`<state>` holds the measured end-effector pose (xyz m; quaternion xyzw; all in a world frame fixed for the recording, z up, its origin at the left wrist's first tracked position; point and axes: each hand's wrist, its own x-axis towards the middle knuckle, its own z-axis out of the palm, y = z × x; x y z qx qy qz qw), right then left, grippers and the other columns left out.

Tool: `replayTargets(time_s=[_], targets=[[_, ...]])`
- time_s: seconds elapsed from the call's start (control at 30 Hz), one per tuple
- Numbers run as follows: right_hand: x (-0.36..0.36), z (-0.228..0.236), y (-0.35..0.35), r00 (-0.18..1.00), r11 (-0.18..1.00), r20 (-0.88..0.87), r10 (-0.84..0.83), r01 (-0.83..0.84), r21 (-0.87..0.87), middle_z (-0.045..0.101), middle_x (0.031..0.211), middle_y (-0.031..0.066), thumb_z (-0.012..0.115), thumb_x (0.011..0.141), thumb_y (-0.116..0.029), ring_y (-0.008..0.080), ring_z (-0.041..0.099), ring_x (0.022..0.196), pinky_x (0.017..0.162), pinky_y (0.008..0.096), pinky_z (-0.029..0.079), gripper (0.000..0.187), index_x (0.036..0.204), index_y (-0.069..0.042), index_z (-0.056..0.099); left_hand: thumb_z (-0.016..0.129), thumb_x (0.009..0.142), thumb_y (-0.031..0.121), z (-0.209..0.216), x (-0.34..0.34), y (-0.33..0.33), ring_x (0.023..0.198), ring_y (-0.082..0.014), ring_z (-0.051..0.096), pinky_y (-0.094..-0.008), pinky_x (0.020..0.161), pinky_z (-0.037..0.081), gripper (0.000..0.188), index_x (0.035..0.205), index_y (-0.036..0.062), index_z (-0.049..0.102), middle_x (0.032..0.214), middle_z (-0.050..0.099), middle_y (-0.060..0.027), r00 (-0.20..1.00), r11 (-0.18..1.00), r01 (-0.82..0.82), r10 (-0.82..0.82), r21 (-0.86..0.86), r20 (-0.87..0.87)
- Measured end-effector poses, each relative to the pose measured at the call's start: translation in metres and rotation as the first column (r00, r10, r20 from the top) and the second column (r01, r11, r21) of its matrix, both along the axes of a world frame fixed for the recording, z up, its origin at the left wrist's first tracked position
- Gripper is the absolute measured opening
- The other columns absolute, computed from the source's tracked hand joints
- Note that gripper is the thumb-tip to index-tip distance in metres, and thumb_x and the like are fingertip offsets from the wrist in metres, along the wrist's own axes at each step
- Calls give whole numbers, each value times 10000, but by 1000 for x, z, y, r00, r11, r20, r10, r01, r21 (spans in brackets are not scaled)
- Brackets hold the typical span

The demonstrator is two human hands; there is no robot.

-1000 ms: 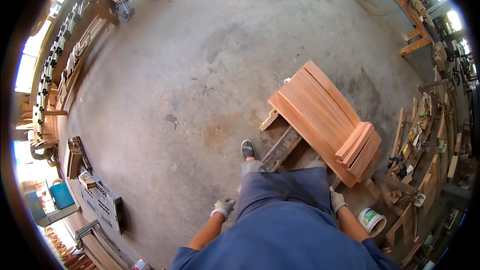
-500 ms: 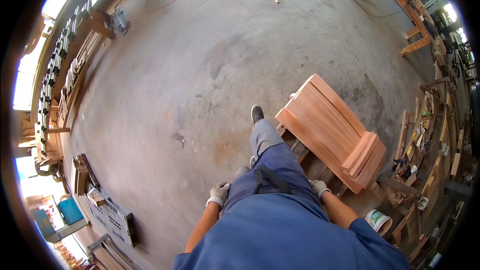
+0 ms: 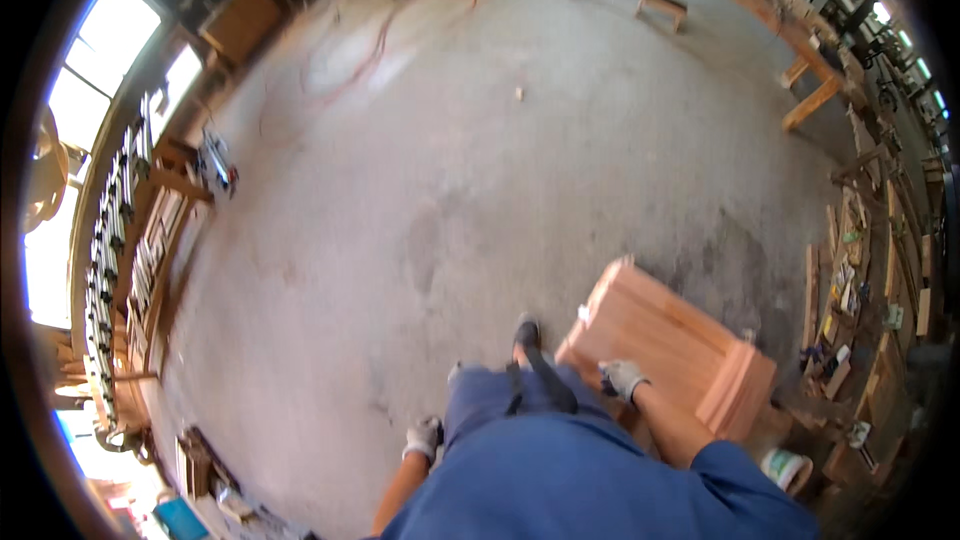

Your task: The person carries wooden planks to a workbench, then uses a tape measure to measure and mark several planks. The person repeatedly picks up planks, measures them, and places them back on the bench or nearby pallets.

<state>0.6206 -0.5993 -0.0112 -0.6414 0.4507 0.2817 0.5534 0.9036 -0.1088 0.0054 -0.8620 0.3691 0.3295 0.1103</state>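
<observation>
Right hand (image 3: 623,378), gloved: now reaching out over the near edge of the stack of reddish wooden boards (image 3: 668,352). Fingers look loosely curled, nothing visibly clamped; can't tell if the glove actually touches the wood. 0.5 s ago it hung by the hip, short of the stack.

Left hand (image 3: 423,436), gloved: hanging at the person's left side over bare concrete floor (image 3: 520,190), holding nothing visible, fingers loosely closed. Same carry as in both earlier frames. Hands well apart, one either side of the body.

Dark shoe (image 3: 526,331): forward foot planted on the floor just left of the stack's near corner. Blue work trousers and top fill the lower middle of the view.

Board stack: sits on the floor at the person's right front, boards flat, a few shorter pieces on its right end. It now lies closer in and lower in the view than 1 s ago; the view has swung, the stack itself reads as unmoved.

White bucket (image 3: 786,470): on the floor right of the stack, near the right arm.

Right edge of the floor: bench clutter with wood offcuts (image 3: 850,270).

Left edge: racks of stock (image 3: 120,270) under bright windows.

Far edge: wooden trestle (image 3: 812,100) and red cable (image 3: 375,40), more in view than before.
</observation>
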Motion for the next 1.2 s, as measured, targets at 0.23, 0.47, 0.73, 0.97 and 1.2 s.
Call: replayTargets(time_s=[0.23,0.47,0.73,0.97,1.2], targets=[[148,72,-92,736,735,62,-675,661,150,709,894,165,644,1012,-327,290,730,756,648,409,626,319,1101,-20,645,661,945,471,-7,140,-126,1171,-332,694,-429,1019,536,380,1274,299,744,1225,742,-140,658,694,-717,704,63,-267],[129,49,-101,664,679,-245,-706,733,29,725,944,174,628,1025,-338,314,731,760,677,441,629,374,1145,17,643,619,914,565,-33,262,-228,1251,-352,643,-429,1083,495,475,1298,308,727,1319,694,-136,757,812,-569,579,129,-303],[199,68,-126,510,517,-296,-808,854,63,736,1089,212,568,1063,-354,317,740,946,776,438,613,394,1170,7,684,687,932,439,-23,415,-383,834,-226,751,-382,771,598,441,1243,135,755,948,783,-123,728,887,-436,449,155,-518],[261,65,-170,968,958,-160,-192,150,-246,735,1200,148,504,999,-267,325,729,1060,888,449,586,327,1234,-147,697,709,957,251,-12,548,-559,624,-158,654,-312,551,519,352,1243,46,715,773,705,-61,502,633,-773,582,-30,-640],[257,50,-222,409,414,-176,-895,910,9,738,914,171,629,1024,-260,311,723,727,637,450,596,293,1085,17,704,670,953,256,-17,546,-679,630,-152,667,-307,553,523,285,1123,46,762,760,709,-51,558,725,-688,497,-36,-664]])
